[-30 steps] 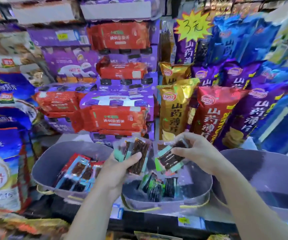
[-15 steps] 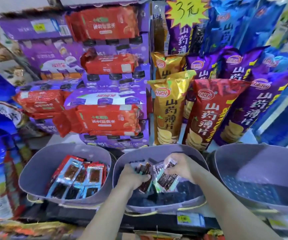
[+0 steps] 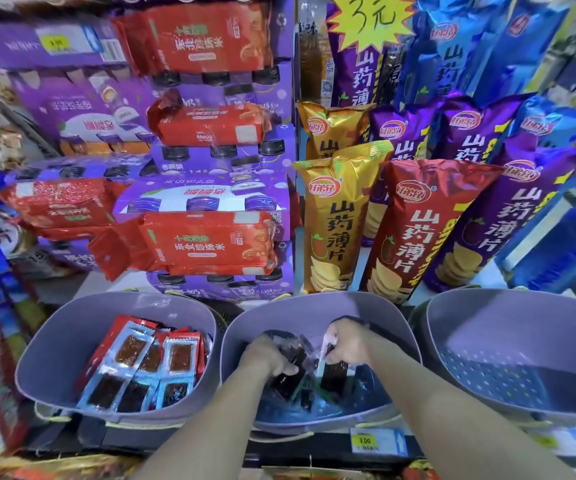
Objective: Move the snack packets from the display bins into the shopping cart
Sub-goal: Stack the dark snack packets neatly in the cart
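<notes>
Tall chip bags (image 3: 414, 230) and stacked purple boxes (image 3: 207, 199) fill the shelf behind three grey bins. The left bin (image 3: 54, 341) holds red-and-blue snack packets (image 3: 148, 368) lying flat. The right bin (image 3: 487, 323) stands beside the middle bin (image 3: 297, 313), where both hands reach in. The left hand (image 3: 264, 355) has its grip curled round a bunch of dark packets (image 3: 290, 372). The right hand (image 3: 347, 339) has its grip pinching another dark packet (image 3: 335, 374) just beside them, low inside that bin.

Bright, even shop light from overhead; shadows are soft; glare streaks the red foil bags (image 3: 210, 244) and gold packet (image 3: 335, 216); the left edge smears with blur; wide-angle bending curves the outer shelves; colours look oversaturated.
</notes>
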`<state>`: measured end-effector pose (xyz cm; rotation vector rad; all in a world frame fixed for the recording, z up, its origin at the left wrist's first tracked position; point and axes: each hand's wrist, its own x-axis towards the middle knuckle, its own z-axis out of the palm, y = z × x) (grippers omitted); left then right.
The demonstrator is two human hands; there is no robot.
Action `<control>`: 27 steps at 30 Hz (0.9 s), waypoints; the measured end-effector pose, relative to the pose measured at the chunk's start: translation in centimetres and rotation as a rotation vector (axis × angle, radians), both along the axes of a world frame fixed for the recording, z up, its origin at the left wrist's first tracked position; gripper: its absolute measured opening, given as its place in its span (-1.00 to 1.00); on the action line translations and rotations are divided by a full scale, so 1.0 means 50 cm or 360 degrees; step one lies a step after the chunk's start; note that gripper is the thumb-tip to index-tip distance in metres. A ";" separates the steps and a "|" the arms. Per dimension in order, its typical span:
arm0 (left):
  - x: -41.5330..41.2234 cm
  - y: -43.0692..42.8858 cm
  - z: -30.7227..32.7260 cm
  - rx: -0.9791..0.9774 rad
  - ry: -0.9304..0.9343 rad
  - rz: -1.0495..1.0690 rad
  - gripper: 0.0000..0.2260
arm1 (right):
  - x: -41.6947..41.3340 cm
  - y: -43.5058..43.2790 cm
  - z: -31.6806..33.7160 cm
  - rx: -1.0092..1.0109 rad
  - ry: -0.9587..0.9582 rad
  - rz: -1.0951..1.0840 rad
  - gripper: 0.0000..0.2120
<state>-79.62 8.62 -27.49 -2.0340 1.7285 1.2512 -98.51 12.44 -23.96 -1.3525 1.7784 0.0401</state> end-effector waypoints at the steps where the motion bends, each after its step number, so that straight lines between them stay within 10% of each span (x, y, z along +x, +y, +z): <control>1: -0.001 -0.001 0.001 0.0002 -0.0025 -0.0056 -0.49 | -0.001 0.001 0.001 0.0018 0.0052 0.0037 -0.62; 6: -0.005 -0.003 0.015 0.0008 -0.0218 -0.0325 -0.60 | -0.002 0.007 0.012 0.0063 0.0211 0.0203 -0.59; 11: 0.001 0.027 0.058 -0.0230 -0.0364 -0.0410 -0.22 | 0.008 0.018 0.040 -0.0112 0.0511 0.0467 -0.65; 19: 0.075 0.133 0.189 -0.1173 -0.0393 -0.0478 -0.55 | 0.077 0.067 0.097 -0.0778 0.0798 0.0552 -0.45; 27: 0.248 0.289 0.279 -0.1383 -0.0717 -0.0040 -0.59 | 0.220 0.114 0.190 -0.1125 0.0822 0.0770 -0.45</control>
